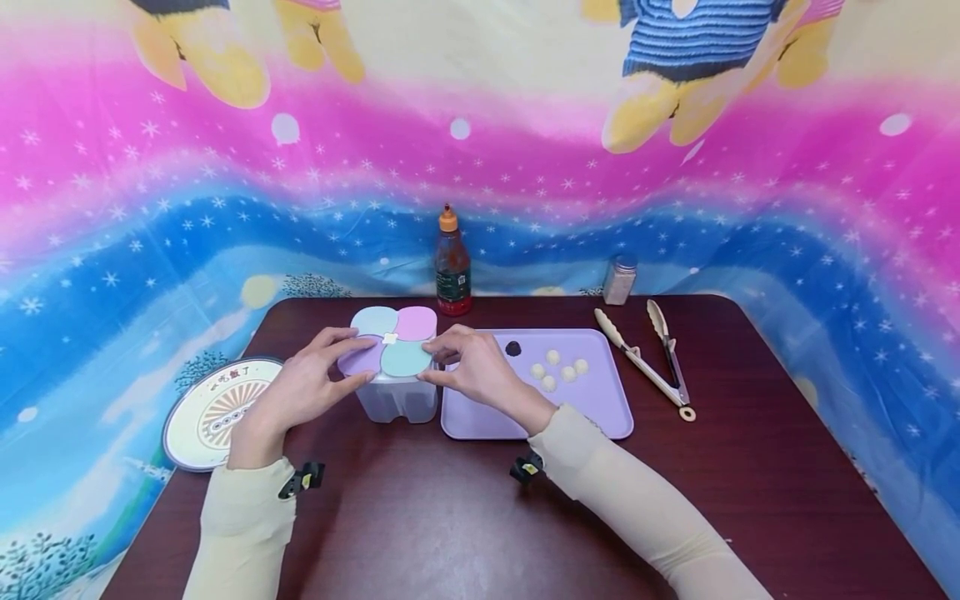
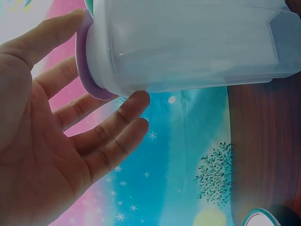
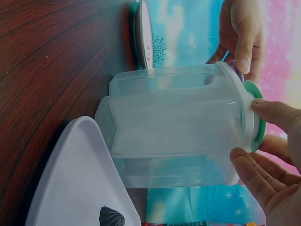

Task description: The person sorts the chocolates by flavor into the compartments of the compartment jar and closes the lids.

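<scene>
A translucent plastic storage container [image 1: 397, 400] stands upright on the table, topped by petal-shaped lids: light blue [image 1: 373, 320], pink [image 1: 417, 323], purple [image 1: 352, 357] and teal [image 1: 407, 359]. My left hand [image 1: 307, 379] grips the purple lid at its outer side between thumb and fingers; in the left wrist view its other fingers spread beside the container wall. My right hand [image 1: 476, 367] holds the teal lid's edge, thumb at the front and fingers at the far side. In the right wrist view, its fingertips [image 3: 241, 155] lie at the container's rim. Nothing shows inside the container.
Right of the container lies a lilac tray [image 1: 487, 421] with several small white balls [image 1: 553, 357] and a small black ridged piece [image 1: 513, 348]. A sauce bottle [image 1: 453, 271], a shaker [image 1: 620, 282] and tongs [image 1: 652, 367] stand or lie farther out. A patterned plate [image 1: 191, 417] is at left.
</scene>
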`<state>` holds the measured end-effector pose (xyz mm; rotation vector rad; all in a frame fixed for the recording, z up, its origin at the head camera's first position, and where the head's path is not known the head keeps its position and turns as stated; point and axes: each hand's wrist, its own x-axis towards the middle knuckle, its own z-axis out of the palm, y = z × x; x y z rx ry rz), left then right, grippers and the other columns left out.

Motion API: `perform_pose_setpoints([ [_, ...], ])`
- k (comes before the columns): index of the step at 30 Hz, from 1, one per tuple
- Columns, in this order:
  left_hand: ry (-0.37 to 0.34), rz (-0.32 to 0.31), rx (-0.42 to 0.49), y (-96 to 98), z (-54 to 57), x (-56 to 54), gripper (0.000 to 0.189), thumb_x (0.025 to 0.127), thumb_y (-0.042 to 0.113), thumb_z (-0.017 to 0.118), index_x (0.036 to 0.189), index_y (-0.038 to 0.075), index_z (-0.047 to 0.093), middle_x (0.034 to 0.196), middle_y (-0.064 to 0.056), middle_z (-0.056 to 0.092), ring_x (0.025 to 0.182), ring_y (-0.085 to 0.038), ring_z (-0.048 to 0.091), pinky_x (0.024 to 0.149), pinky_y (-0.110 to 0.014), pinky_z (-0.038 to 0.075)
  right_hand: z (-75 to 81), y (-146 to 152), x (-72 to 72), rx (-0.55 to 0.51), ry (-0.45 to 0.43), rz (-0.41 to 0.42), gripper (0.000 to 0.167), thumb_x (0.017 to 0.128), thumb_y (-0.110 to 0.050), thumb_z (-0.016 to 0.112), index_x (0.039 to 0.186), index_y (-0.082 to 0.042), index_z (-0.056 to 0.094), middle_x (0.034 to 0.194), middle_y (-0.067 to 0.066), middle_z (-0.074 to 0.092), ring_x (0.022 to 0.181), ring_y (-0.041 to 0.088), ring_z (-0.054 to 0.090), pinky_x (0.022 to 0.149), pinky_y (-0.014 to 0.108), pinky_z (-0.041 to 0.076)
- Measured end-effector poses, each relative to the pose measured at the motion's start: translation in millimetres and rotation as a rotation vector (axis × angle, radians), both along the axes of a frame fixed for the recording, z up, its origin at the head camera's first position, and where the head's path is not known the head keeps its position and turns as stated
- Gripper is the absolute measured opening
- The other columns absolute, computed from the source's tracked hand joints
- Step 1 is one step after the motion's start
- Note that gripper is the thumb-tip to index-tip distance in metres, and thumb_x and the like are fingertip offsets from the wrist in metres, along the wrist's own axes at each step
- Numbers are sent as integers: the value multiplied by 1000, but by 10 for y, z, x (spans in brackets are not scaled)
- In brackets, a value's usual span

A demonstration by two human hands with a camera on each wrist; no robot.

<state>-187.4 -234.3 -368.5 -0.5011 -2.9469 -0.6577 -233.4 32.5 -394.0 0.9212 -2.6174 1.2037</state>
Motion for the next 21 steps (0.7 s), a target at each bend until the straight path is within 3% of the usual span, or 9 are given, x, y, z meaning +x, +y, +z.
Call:
perform_pose_setpoints([
  [8,5,-38,-27,6,9,7,53,96,40,65,145,23,54,153,-13,43,130,-40,53,104,-59,45,-17,-18,-2,-31,-24,-2,41,77,-24,88,114,-11,76,99,4,69,88,17,74,80,34,60],
  [21,-13,-25,-32,19,39,15,53,96,42,63,145,23,54,153,-13,42,132,-42,51,105,-61,43,-8,-6,-9,-17,4,-13,39,79,-31,86,113,-14,77,95,1,70,84,13,74,78,30,60],
])
